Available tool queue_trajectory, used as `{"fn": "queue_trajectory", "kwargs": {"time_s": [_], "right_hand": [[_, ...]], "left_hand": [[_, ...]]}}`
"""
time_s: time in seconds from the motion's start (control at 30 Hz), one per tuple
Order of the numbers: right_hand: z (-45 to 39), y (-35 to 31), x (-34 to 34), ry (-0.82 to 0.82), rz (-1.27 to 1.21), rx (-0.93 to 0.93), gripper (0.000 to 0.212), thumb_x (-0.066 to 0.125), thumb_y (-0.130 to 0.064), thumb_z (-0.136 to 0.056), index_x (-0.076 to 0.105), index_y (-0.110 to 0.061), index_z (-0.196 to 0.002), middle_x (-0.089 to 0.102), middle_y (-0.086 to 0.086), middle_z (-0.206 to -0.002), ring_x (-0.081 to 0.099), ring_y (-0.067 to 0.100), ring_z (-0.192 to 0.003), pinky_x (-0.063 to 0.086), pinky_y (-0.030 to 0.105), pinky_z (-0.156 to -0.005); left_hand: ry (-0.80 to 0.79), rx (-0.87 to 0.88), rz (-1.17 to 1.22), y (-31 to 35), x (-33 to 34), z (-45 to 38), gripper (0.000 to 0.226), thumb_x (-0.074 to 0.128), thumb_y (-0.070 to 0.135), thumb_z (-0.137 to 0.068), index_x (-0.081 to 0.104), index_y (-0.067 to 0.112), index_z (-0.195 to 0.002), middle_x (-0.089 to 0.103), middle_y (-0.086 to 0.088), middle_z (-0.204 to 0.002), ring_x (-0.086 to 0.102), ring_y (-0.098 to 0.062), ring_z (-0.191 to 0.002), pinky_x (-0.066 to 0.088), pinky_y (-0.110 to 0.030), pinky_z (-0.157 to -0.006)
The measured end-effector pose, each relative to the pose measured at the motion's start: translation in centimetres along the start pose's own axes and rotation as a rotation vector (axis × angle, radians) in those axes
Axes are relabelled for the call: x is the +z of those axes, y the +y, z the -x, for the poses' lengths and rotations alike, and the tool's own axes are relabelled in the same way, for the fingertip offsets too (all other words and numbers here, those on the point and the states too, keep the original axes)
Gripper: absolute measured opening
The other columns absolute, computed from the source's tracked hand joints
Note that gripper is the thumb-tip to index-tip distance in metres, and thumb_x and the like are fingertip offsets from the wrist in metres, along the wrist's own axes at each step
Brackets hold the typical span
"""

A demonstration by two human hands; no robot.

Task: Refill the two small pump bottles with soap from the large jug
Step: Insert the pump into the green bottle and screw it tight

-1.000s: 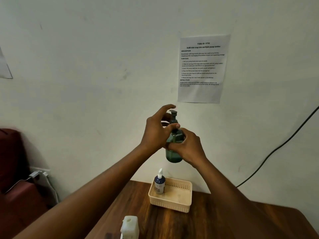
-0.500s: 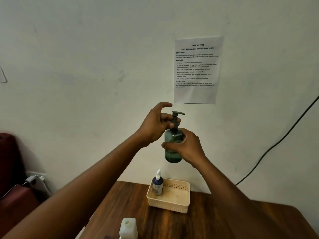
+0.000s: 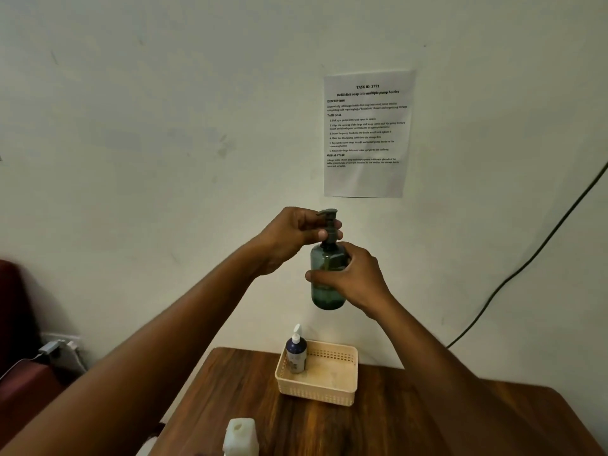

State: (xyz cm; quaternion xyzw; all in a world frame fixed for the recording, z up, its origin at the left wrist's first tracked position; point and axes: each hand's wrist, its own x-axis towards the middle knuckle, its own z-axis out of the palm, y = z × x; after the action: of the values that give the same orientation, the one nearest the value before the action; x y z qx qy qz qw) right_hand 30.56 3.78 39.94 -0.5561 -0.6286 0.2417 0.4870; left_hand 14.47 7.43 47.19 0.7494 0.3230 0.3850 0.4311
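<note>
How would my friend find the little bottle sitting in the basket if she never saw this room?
Look at the brown wooden table against the white wall. Near its back edge sits a cream basket with holes in its sides, and the small bottle stands upright in its left corner. It is dark blue with a white pump, unlike the bigger green bottle held up in the air by both hands.

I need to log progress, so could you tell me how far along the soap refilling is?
Apparently done: the blue bottle stands capped in the basket. In hand: the right hand holds the green bottle while the left hand grips its pump. Left: basketing it. The jug stands on the table.
</note>
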Motion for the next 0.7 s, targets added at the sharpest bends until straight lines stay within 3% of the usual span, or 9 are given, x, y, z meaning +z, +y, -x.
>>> {"fn": "queue_trajectory", "kwargs": {"time_s": [0.13, 0.23, 0.33, 0.43, 0.57, 0.63, 0.7], "right_hand": [[0.1, -0.1, -0.2, 0.006, -0.009, -0.004, 0.064, 0.087, -0.052, -0.061, 0.06, -0.032, -0.116, 0.063, -0.013, -0.105, 0.06, 0.007, -0.091, 0.048, 0.019, -0.066], [-0.3, -0.4, -0.3, 0.018, 0.033, -0.01, 0.063, 0.086, -0.053, -0.062, 0.055, -0.035, -0.113, 0.06, -0.014, -0.105, 0.06, 0.01, -0.092, 0.047, 0.017, -0.065], [-0.4, -0.7, -0.4, 0.022, 0.036, -0.024, 0.063, 0.087, -0.053, -0.062, 0.053, -0.038, -0.112, 0.058, -0.017, -0.103, 0.058, 0.007, -0.089, 0.045, 0.015, -0.064], [-0.4, -0.6, -0.7, 0.02, -0.001, -0.019, 0.061, 0.087, -0.053, -0.061, 0.056, -0.036, -0.111, 0.059, -0.019, -0.1, 0.058, 0.005, -0.088, 0.048, 0.018, -0.066], [0.0, -0.4, -0.9, 0.001, -0.025, -0.018, 0.064, 0.088, -0.049, -0.062, 0.059, -0.033, -0.116, 0.062, -0.014, -0.105, 0.06, 0.007, -0.092, 0.049, 0.02, -0.069], [0.0, -0.3, -1.0, 0.006, -0.023, -0.019, 0.064, 0.088, -0.049, -0.063, 0.059, -0.032, -0.117, 0.062, -0.012, -0.107, 0.06, 0.01, -0.094, 0.05, 0.021, -0.07], [-0.3, -0.4, -1.0, 0.015, 0.003, -0.013, 0.064, 0.087, -0.05, -0.063, 0.057, -0.033, -0.117, 0.062, -0.012, -0.108, 0.06, 0.012, -0.096, 0.049, 0.021, -0.069]], "left_hand": [[-0.088, -0.031, 0.04, 0.1, -0.3, 0.1, 0.029, 0.063, 0.004, -0.1, 0.069, 0.004, -0.128, 0.075, -0.005, -0.124, 0.07, -0.008, -0.117, 0.052, -0.014, -0.095], [0.145, 0.002, -0.044, 0.0, 0.8, -0.1, 0.031, 0.084, 0.024, -0.085, 0.075, 0.007, -0.11, 0.08, -0.004, -0.103, 0.076, -0.015, -0.099, 0.058, -0.025, -0.089], [0.286, 0.048, -0.026, -0.2, 1.2, -0.5, 0.024, 0.091, 0.017, -0.076, 0.076, 0.007, -0.091, 0.08, -0.005, -0.088, 0.078, -0.018, -0.086, 0.06, -0.03, -0.082], [0.153, 0.051, 0.018, -0.4, 0.5, -0.8, 0.011, 0.079, 0.005, -0.087, 0.079, 0.012, -0.096, 0.081, -0.001, -0.1, 0.075, -0.01, -0.098, 0.055, -0.024, -0.089], [-0.092, -0.008, 0.057, -0.4, -0.4, -0.5, 0.028, 0.057, 0.001, -0.101, 0.072, 0.01, -0.123, 0.078, -0.001, -0.119, 0.067, -0.002, -0.119, 0.049, -0.008, -0.09], [-0.115, -0.024, 0.038, -0.3, -0.4, -0.5, 0.028, 0.057, 0.007, -0.103, 0.07, 0.012, -0.128, 0.077, 0.002, -0.122, 0.066, -0.001, -0.12, 0.047, -0.011, -0.093], [-0.021, -0.009, 0.005, -0.1, 0.2, -0.5, 0.024, 0.069, 0.021, -0.098, 0.075, 0.014, -0.12, 0.078, 0.005, -0.115, 0.07, -0.002, -0.112, 0.047, -0.017, -0.093]]}}
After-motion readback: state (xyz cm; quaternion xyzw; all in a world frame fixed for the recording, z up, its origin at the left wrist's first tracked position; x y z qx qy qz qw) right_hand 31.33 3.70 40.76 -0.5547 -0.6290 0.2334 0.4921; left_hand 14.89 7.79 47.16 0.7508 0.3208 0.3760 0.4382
